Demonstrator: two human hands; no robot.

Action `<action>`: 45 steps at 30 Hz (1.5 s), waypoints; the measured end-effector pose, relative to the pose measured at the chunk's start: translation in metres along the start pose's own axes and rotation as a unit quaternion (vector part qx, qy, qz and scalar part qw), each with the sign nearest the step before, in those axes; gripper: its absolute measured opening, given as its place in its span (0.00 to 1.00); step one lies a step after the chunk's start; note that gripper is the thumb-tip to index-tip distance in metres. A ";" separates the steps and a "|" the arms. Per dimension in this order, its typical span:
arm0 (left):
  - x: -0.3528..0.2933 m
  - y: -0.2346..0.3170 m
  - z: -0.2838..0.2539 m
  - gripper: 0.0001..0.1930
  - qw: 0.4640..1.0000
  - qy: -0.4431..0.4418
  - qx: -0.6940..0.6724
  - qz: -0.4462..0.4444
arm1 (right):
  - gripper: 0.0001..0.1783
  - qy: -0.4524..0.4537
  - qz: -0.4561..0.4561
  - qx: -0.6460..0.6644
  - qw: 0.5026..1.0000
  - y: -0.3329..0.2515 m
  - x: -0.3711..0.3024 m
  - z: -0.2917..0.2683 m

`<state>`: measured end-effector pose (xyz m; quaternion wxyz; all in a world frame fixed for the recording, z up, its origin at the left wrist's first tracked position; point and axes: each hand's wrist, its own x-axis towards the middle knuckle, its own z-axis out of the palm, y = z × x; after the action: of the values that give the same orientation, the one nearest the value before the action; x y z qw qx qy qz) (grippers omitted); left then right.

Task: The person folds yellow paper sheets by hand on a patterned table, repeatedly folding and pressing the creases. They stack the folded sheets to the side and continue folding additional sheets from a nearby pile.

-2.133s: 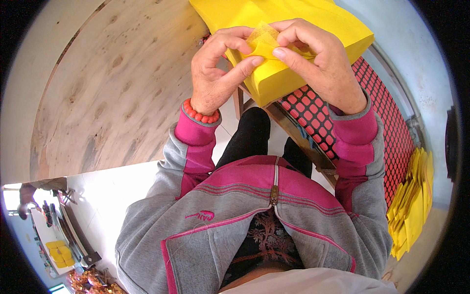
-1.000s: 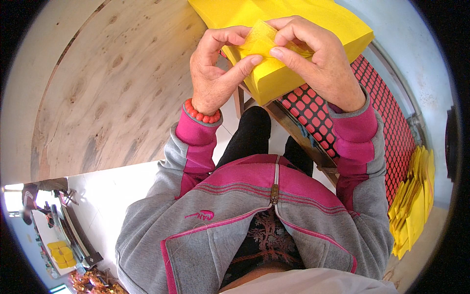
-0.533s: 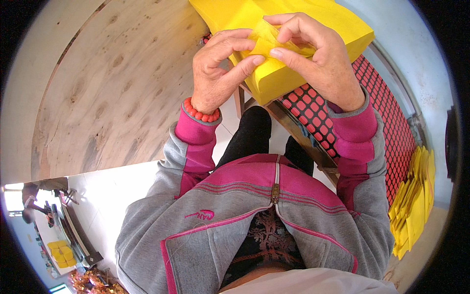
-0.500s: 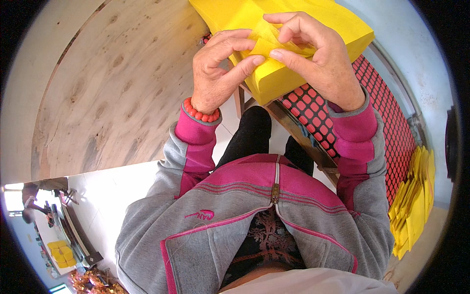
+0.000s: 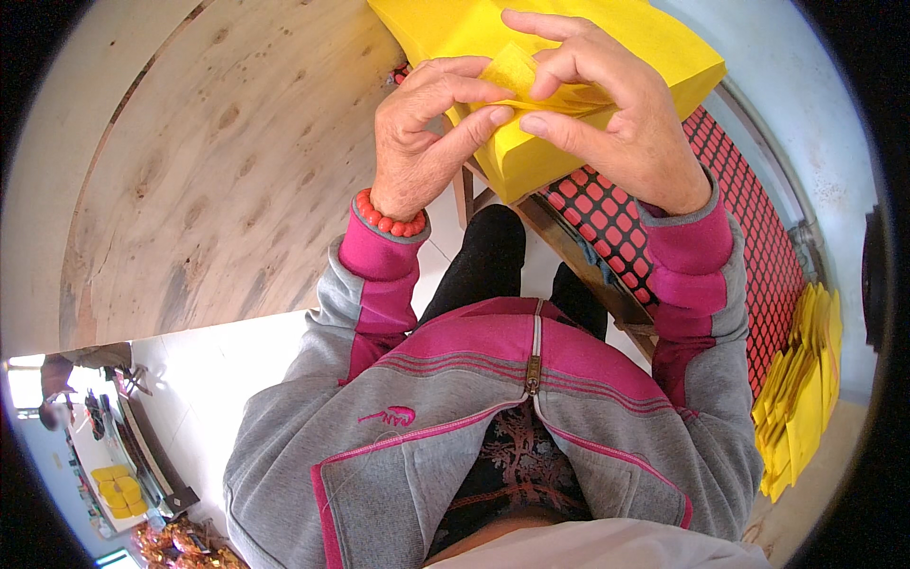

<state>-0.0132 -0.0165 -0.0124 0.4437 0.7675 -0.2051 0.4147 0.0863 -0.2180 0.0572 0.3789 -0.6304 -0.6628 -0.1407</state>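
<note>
Pinched between the thumb and fingers of my left hand is a thin yellow folded piece, soft and slightly rough like cloth or paper. Closed on the right side of the same piece is my right hand, its thumb below and a bent finger above, another finger raised. A pointed flap of the piece stands up between the two hands. Just beneath and behind it lies a large, thick yellow block or stack with a flat top and straight sides; my hands cover part of it.
A broad wooden board fills the left side. Under the yellow block is a red and black patterned surface, with a wooden frame edge. Several yellow folded sheets hang or stand at the right. A person is at the far lower left, near a table with yellow pieces.
My right hand's fingers have lifted and spread a little, its index finger shifting left. The flap between my hands now stands up more clearly. My left hand has hardly moved.
</note>
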 end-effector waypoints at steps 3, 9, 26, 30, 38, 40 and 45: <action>-0.001 0.000 0.000 0.09 1.000 0.002 -0.007 -0.002 | 0.08 0.007 -0.015 -0.016 1.000 0.002 -0.001 0.001; 0.000 -0.001 0.003 0.11 0.999 0.035 -0.008 -0.013 | 0.07 -0.008 0.012 -0.018 1.000 0.004 -0.002 0.004; -0.002 -0.001 0.010 0.21 0.992 0.081 -0.085 -0.050 | 0.09 0.056 0.050 0.014 0.997 0.002 -0.001 0.013; -0.002 -0.003 0.009 0.19 0.993 0.075 -0.074 -0.049 | 0.09 0.057 0.051 0.012 0.997 0.001 -0.001 0.013; -0.003 -0.005 0.011 0.17 0.993 0.085 -0.078 -0.031 | 0.07 0.002 0.092 0.021 0.996 -0.001 -0.004 0.007; -0.003 -0.005 0.011 0.16 0.993 0.084 -0.075 -0.032 | 0.07 0.001 0.086 0.021 0.996 -0.001 -0.004 0.007; -0.003 -0.002 0.009 0.14 0.994 0.081 -0.059 -0.031 | 0.08 0.033 0.083 0.044 0.995 0.000 -0.002 0.013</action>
<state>-0.0094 -0.0237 -0.0188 0.5159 0.7101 -0.1682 0.4487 0.0818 -0.2109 0.0477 0.4383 -0.6605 -0.6013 -0.1001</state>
